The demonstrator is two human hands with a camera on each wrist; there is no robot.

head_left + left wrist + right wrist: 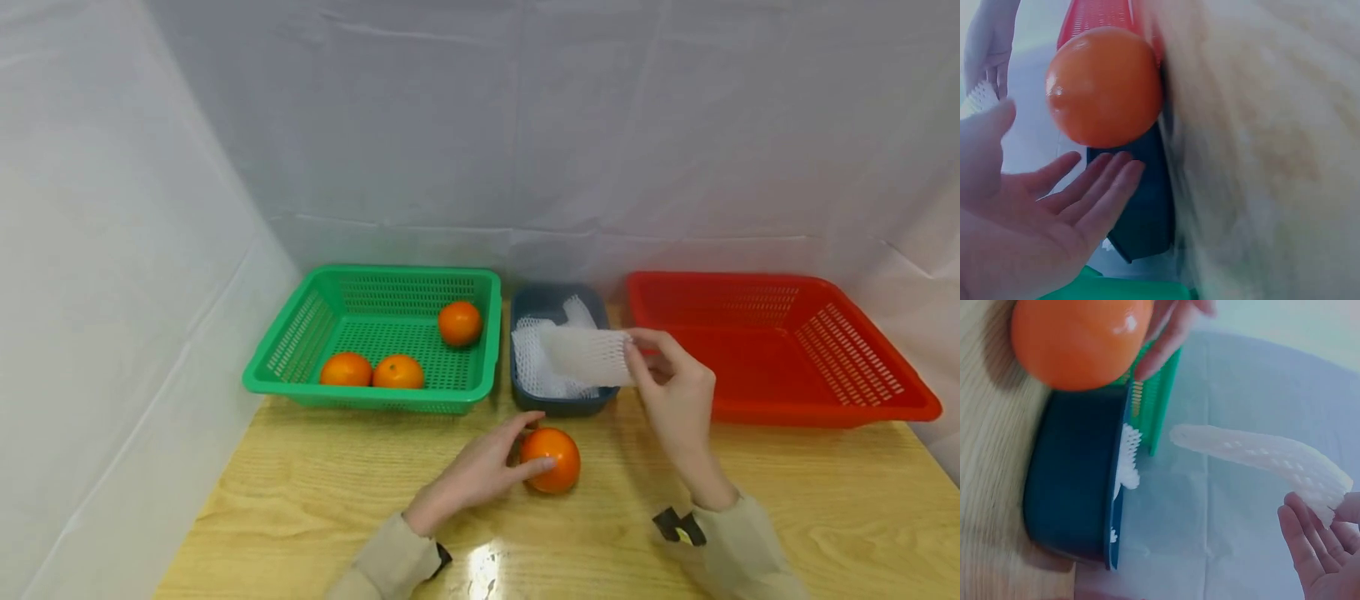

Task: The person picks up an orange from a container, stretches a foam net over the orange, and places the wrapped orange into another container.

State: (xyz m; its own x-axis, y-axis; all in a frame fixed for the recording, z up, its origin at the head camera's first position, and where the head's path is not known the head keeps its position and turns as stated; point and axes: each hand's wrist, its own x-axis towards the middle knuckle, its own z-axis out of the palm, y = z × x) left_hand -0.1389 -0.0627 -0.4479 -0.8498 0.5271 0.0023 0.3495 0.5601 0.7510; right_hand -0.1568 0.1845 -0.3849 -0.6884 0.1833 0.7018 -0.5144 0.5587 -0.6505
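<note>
An orange (551,461) sits on the table in front of the dark blue basket. Beside it is my left hand (491,462), its thumb overlapping the fruit in the head view. In the left wrist view the fingers (1097,194) are loosely spread, and the orange (1105,87) lies past their tips. My right hand (675,392) pinches one end of a white foam net sleeve (588,356) above the blue basket. The sleeve (1266,453) looks flattened and juts out from the fingertips in the right wrist view.
The dark blue basket (564,407) holds more white foam nets (540,367). At the left, a green basket (375,392) contains three oranges (460,323). A red basket (825,412) stands at the right. White sheeting (480,125) hangs behind them.
</note>
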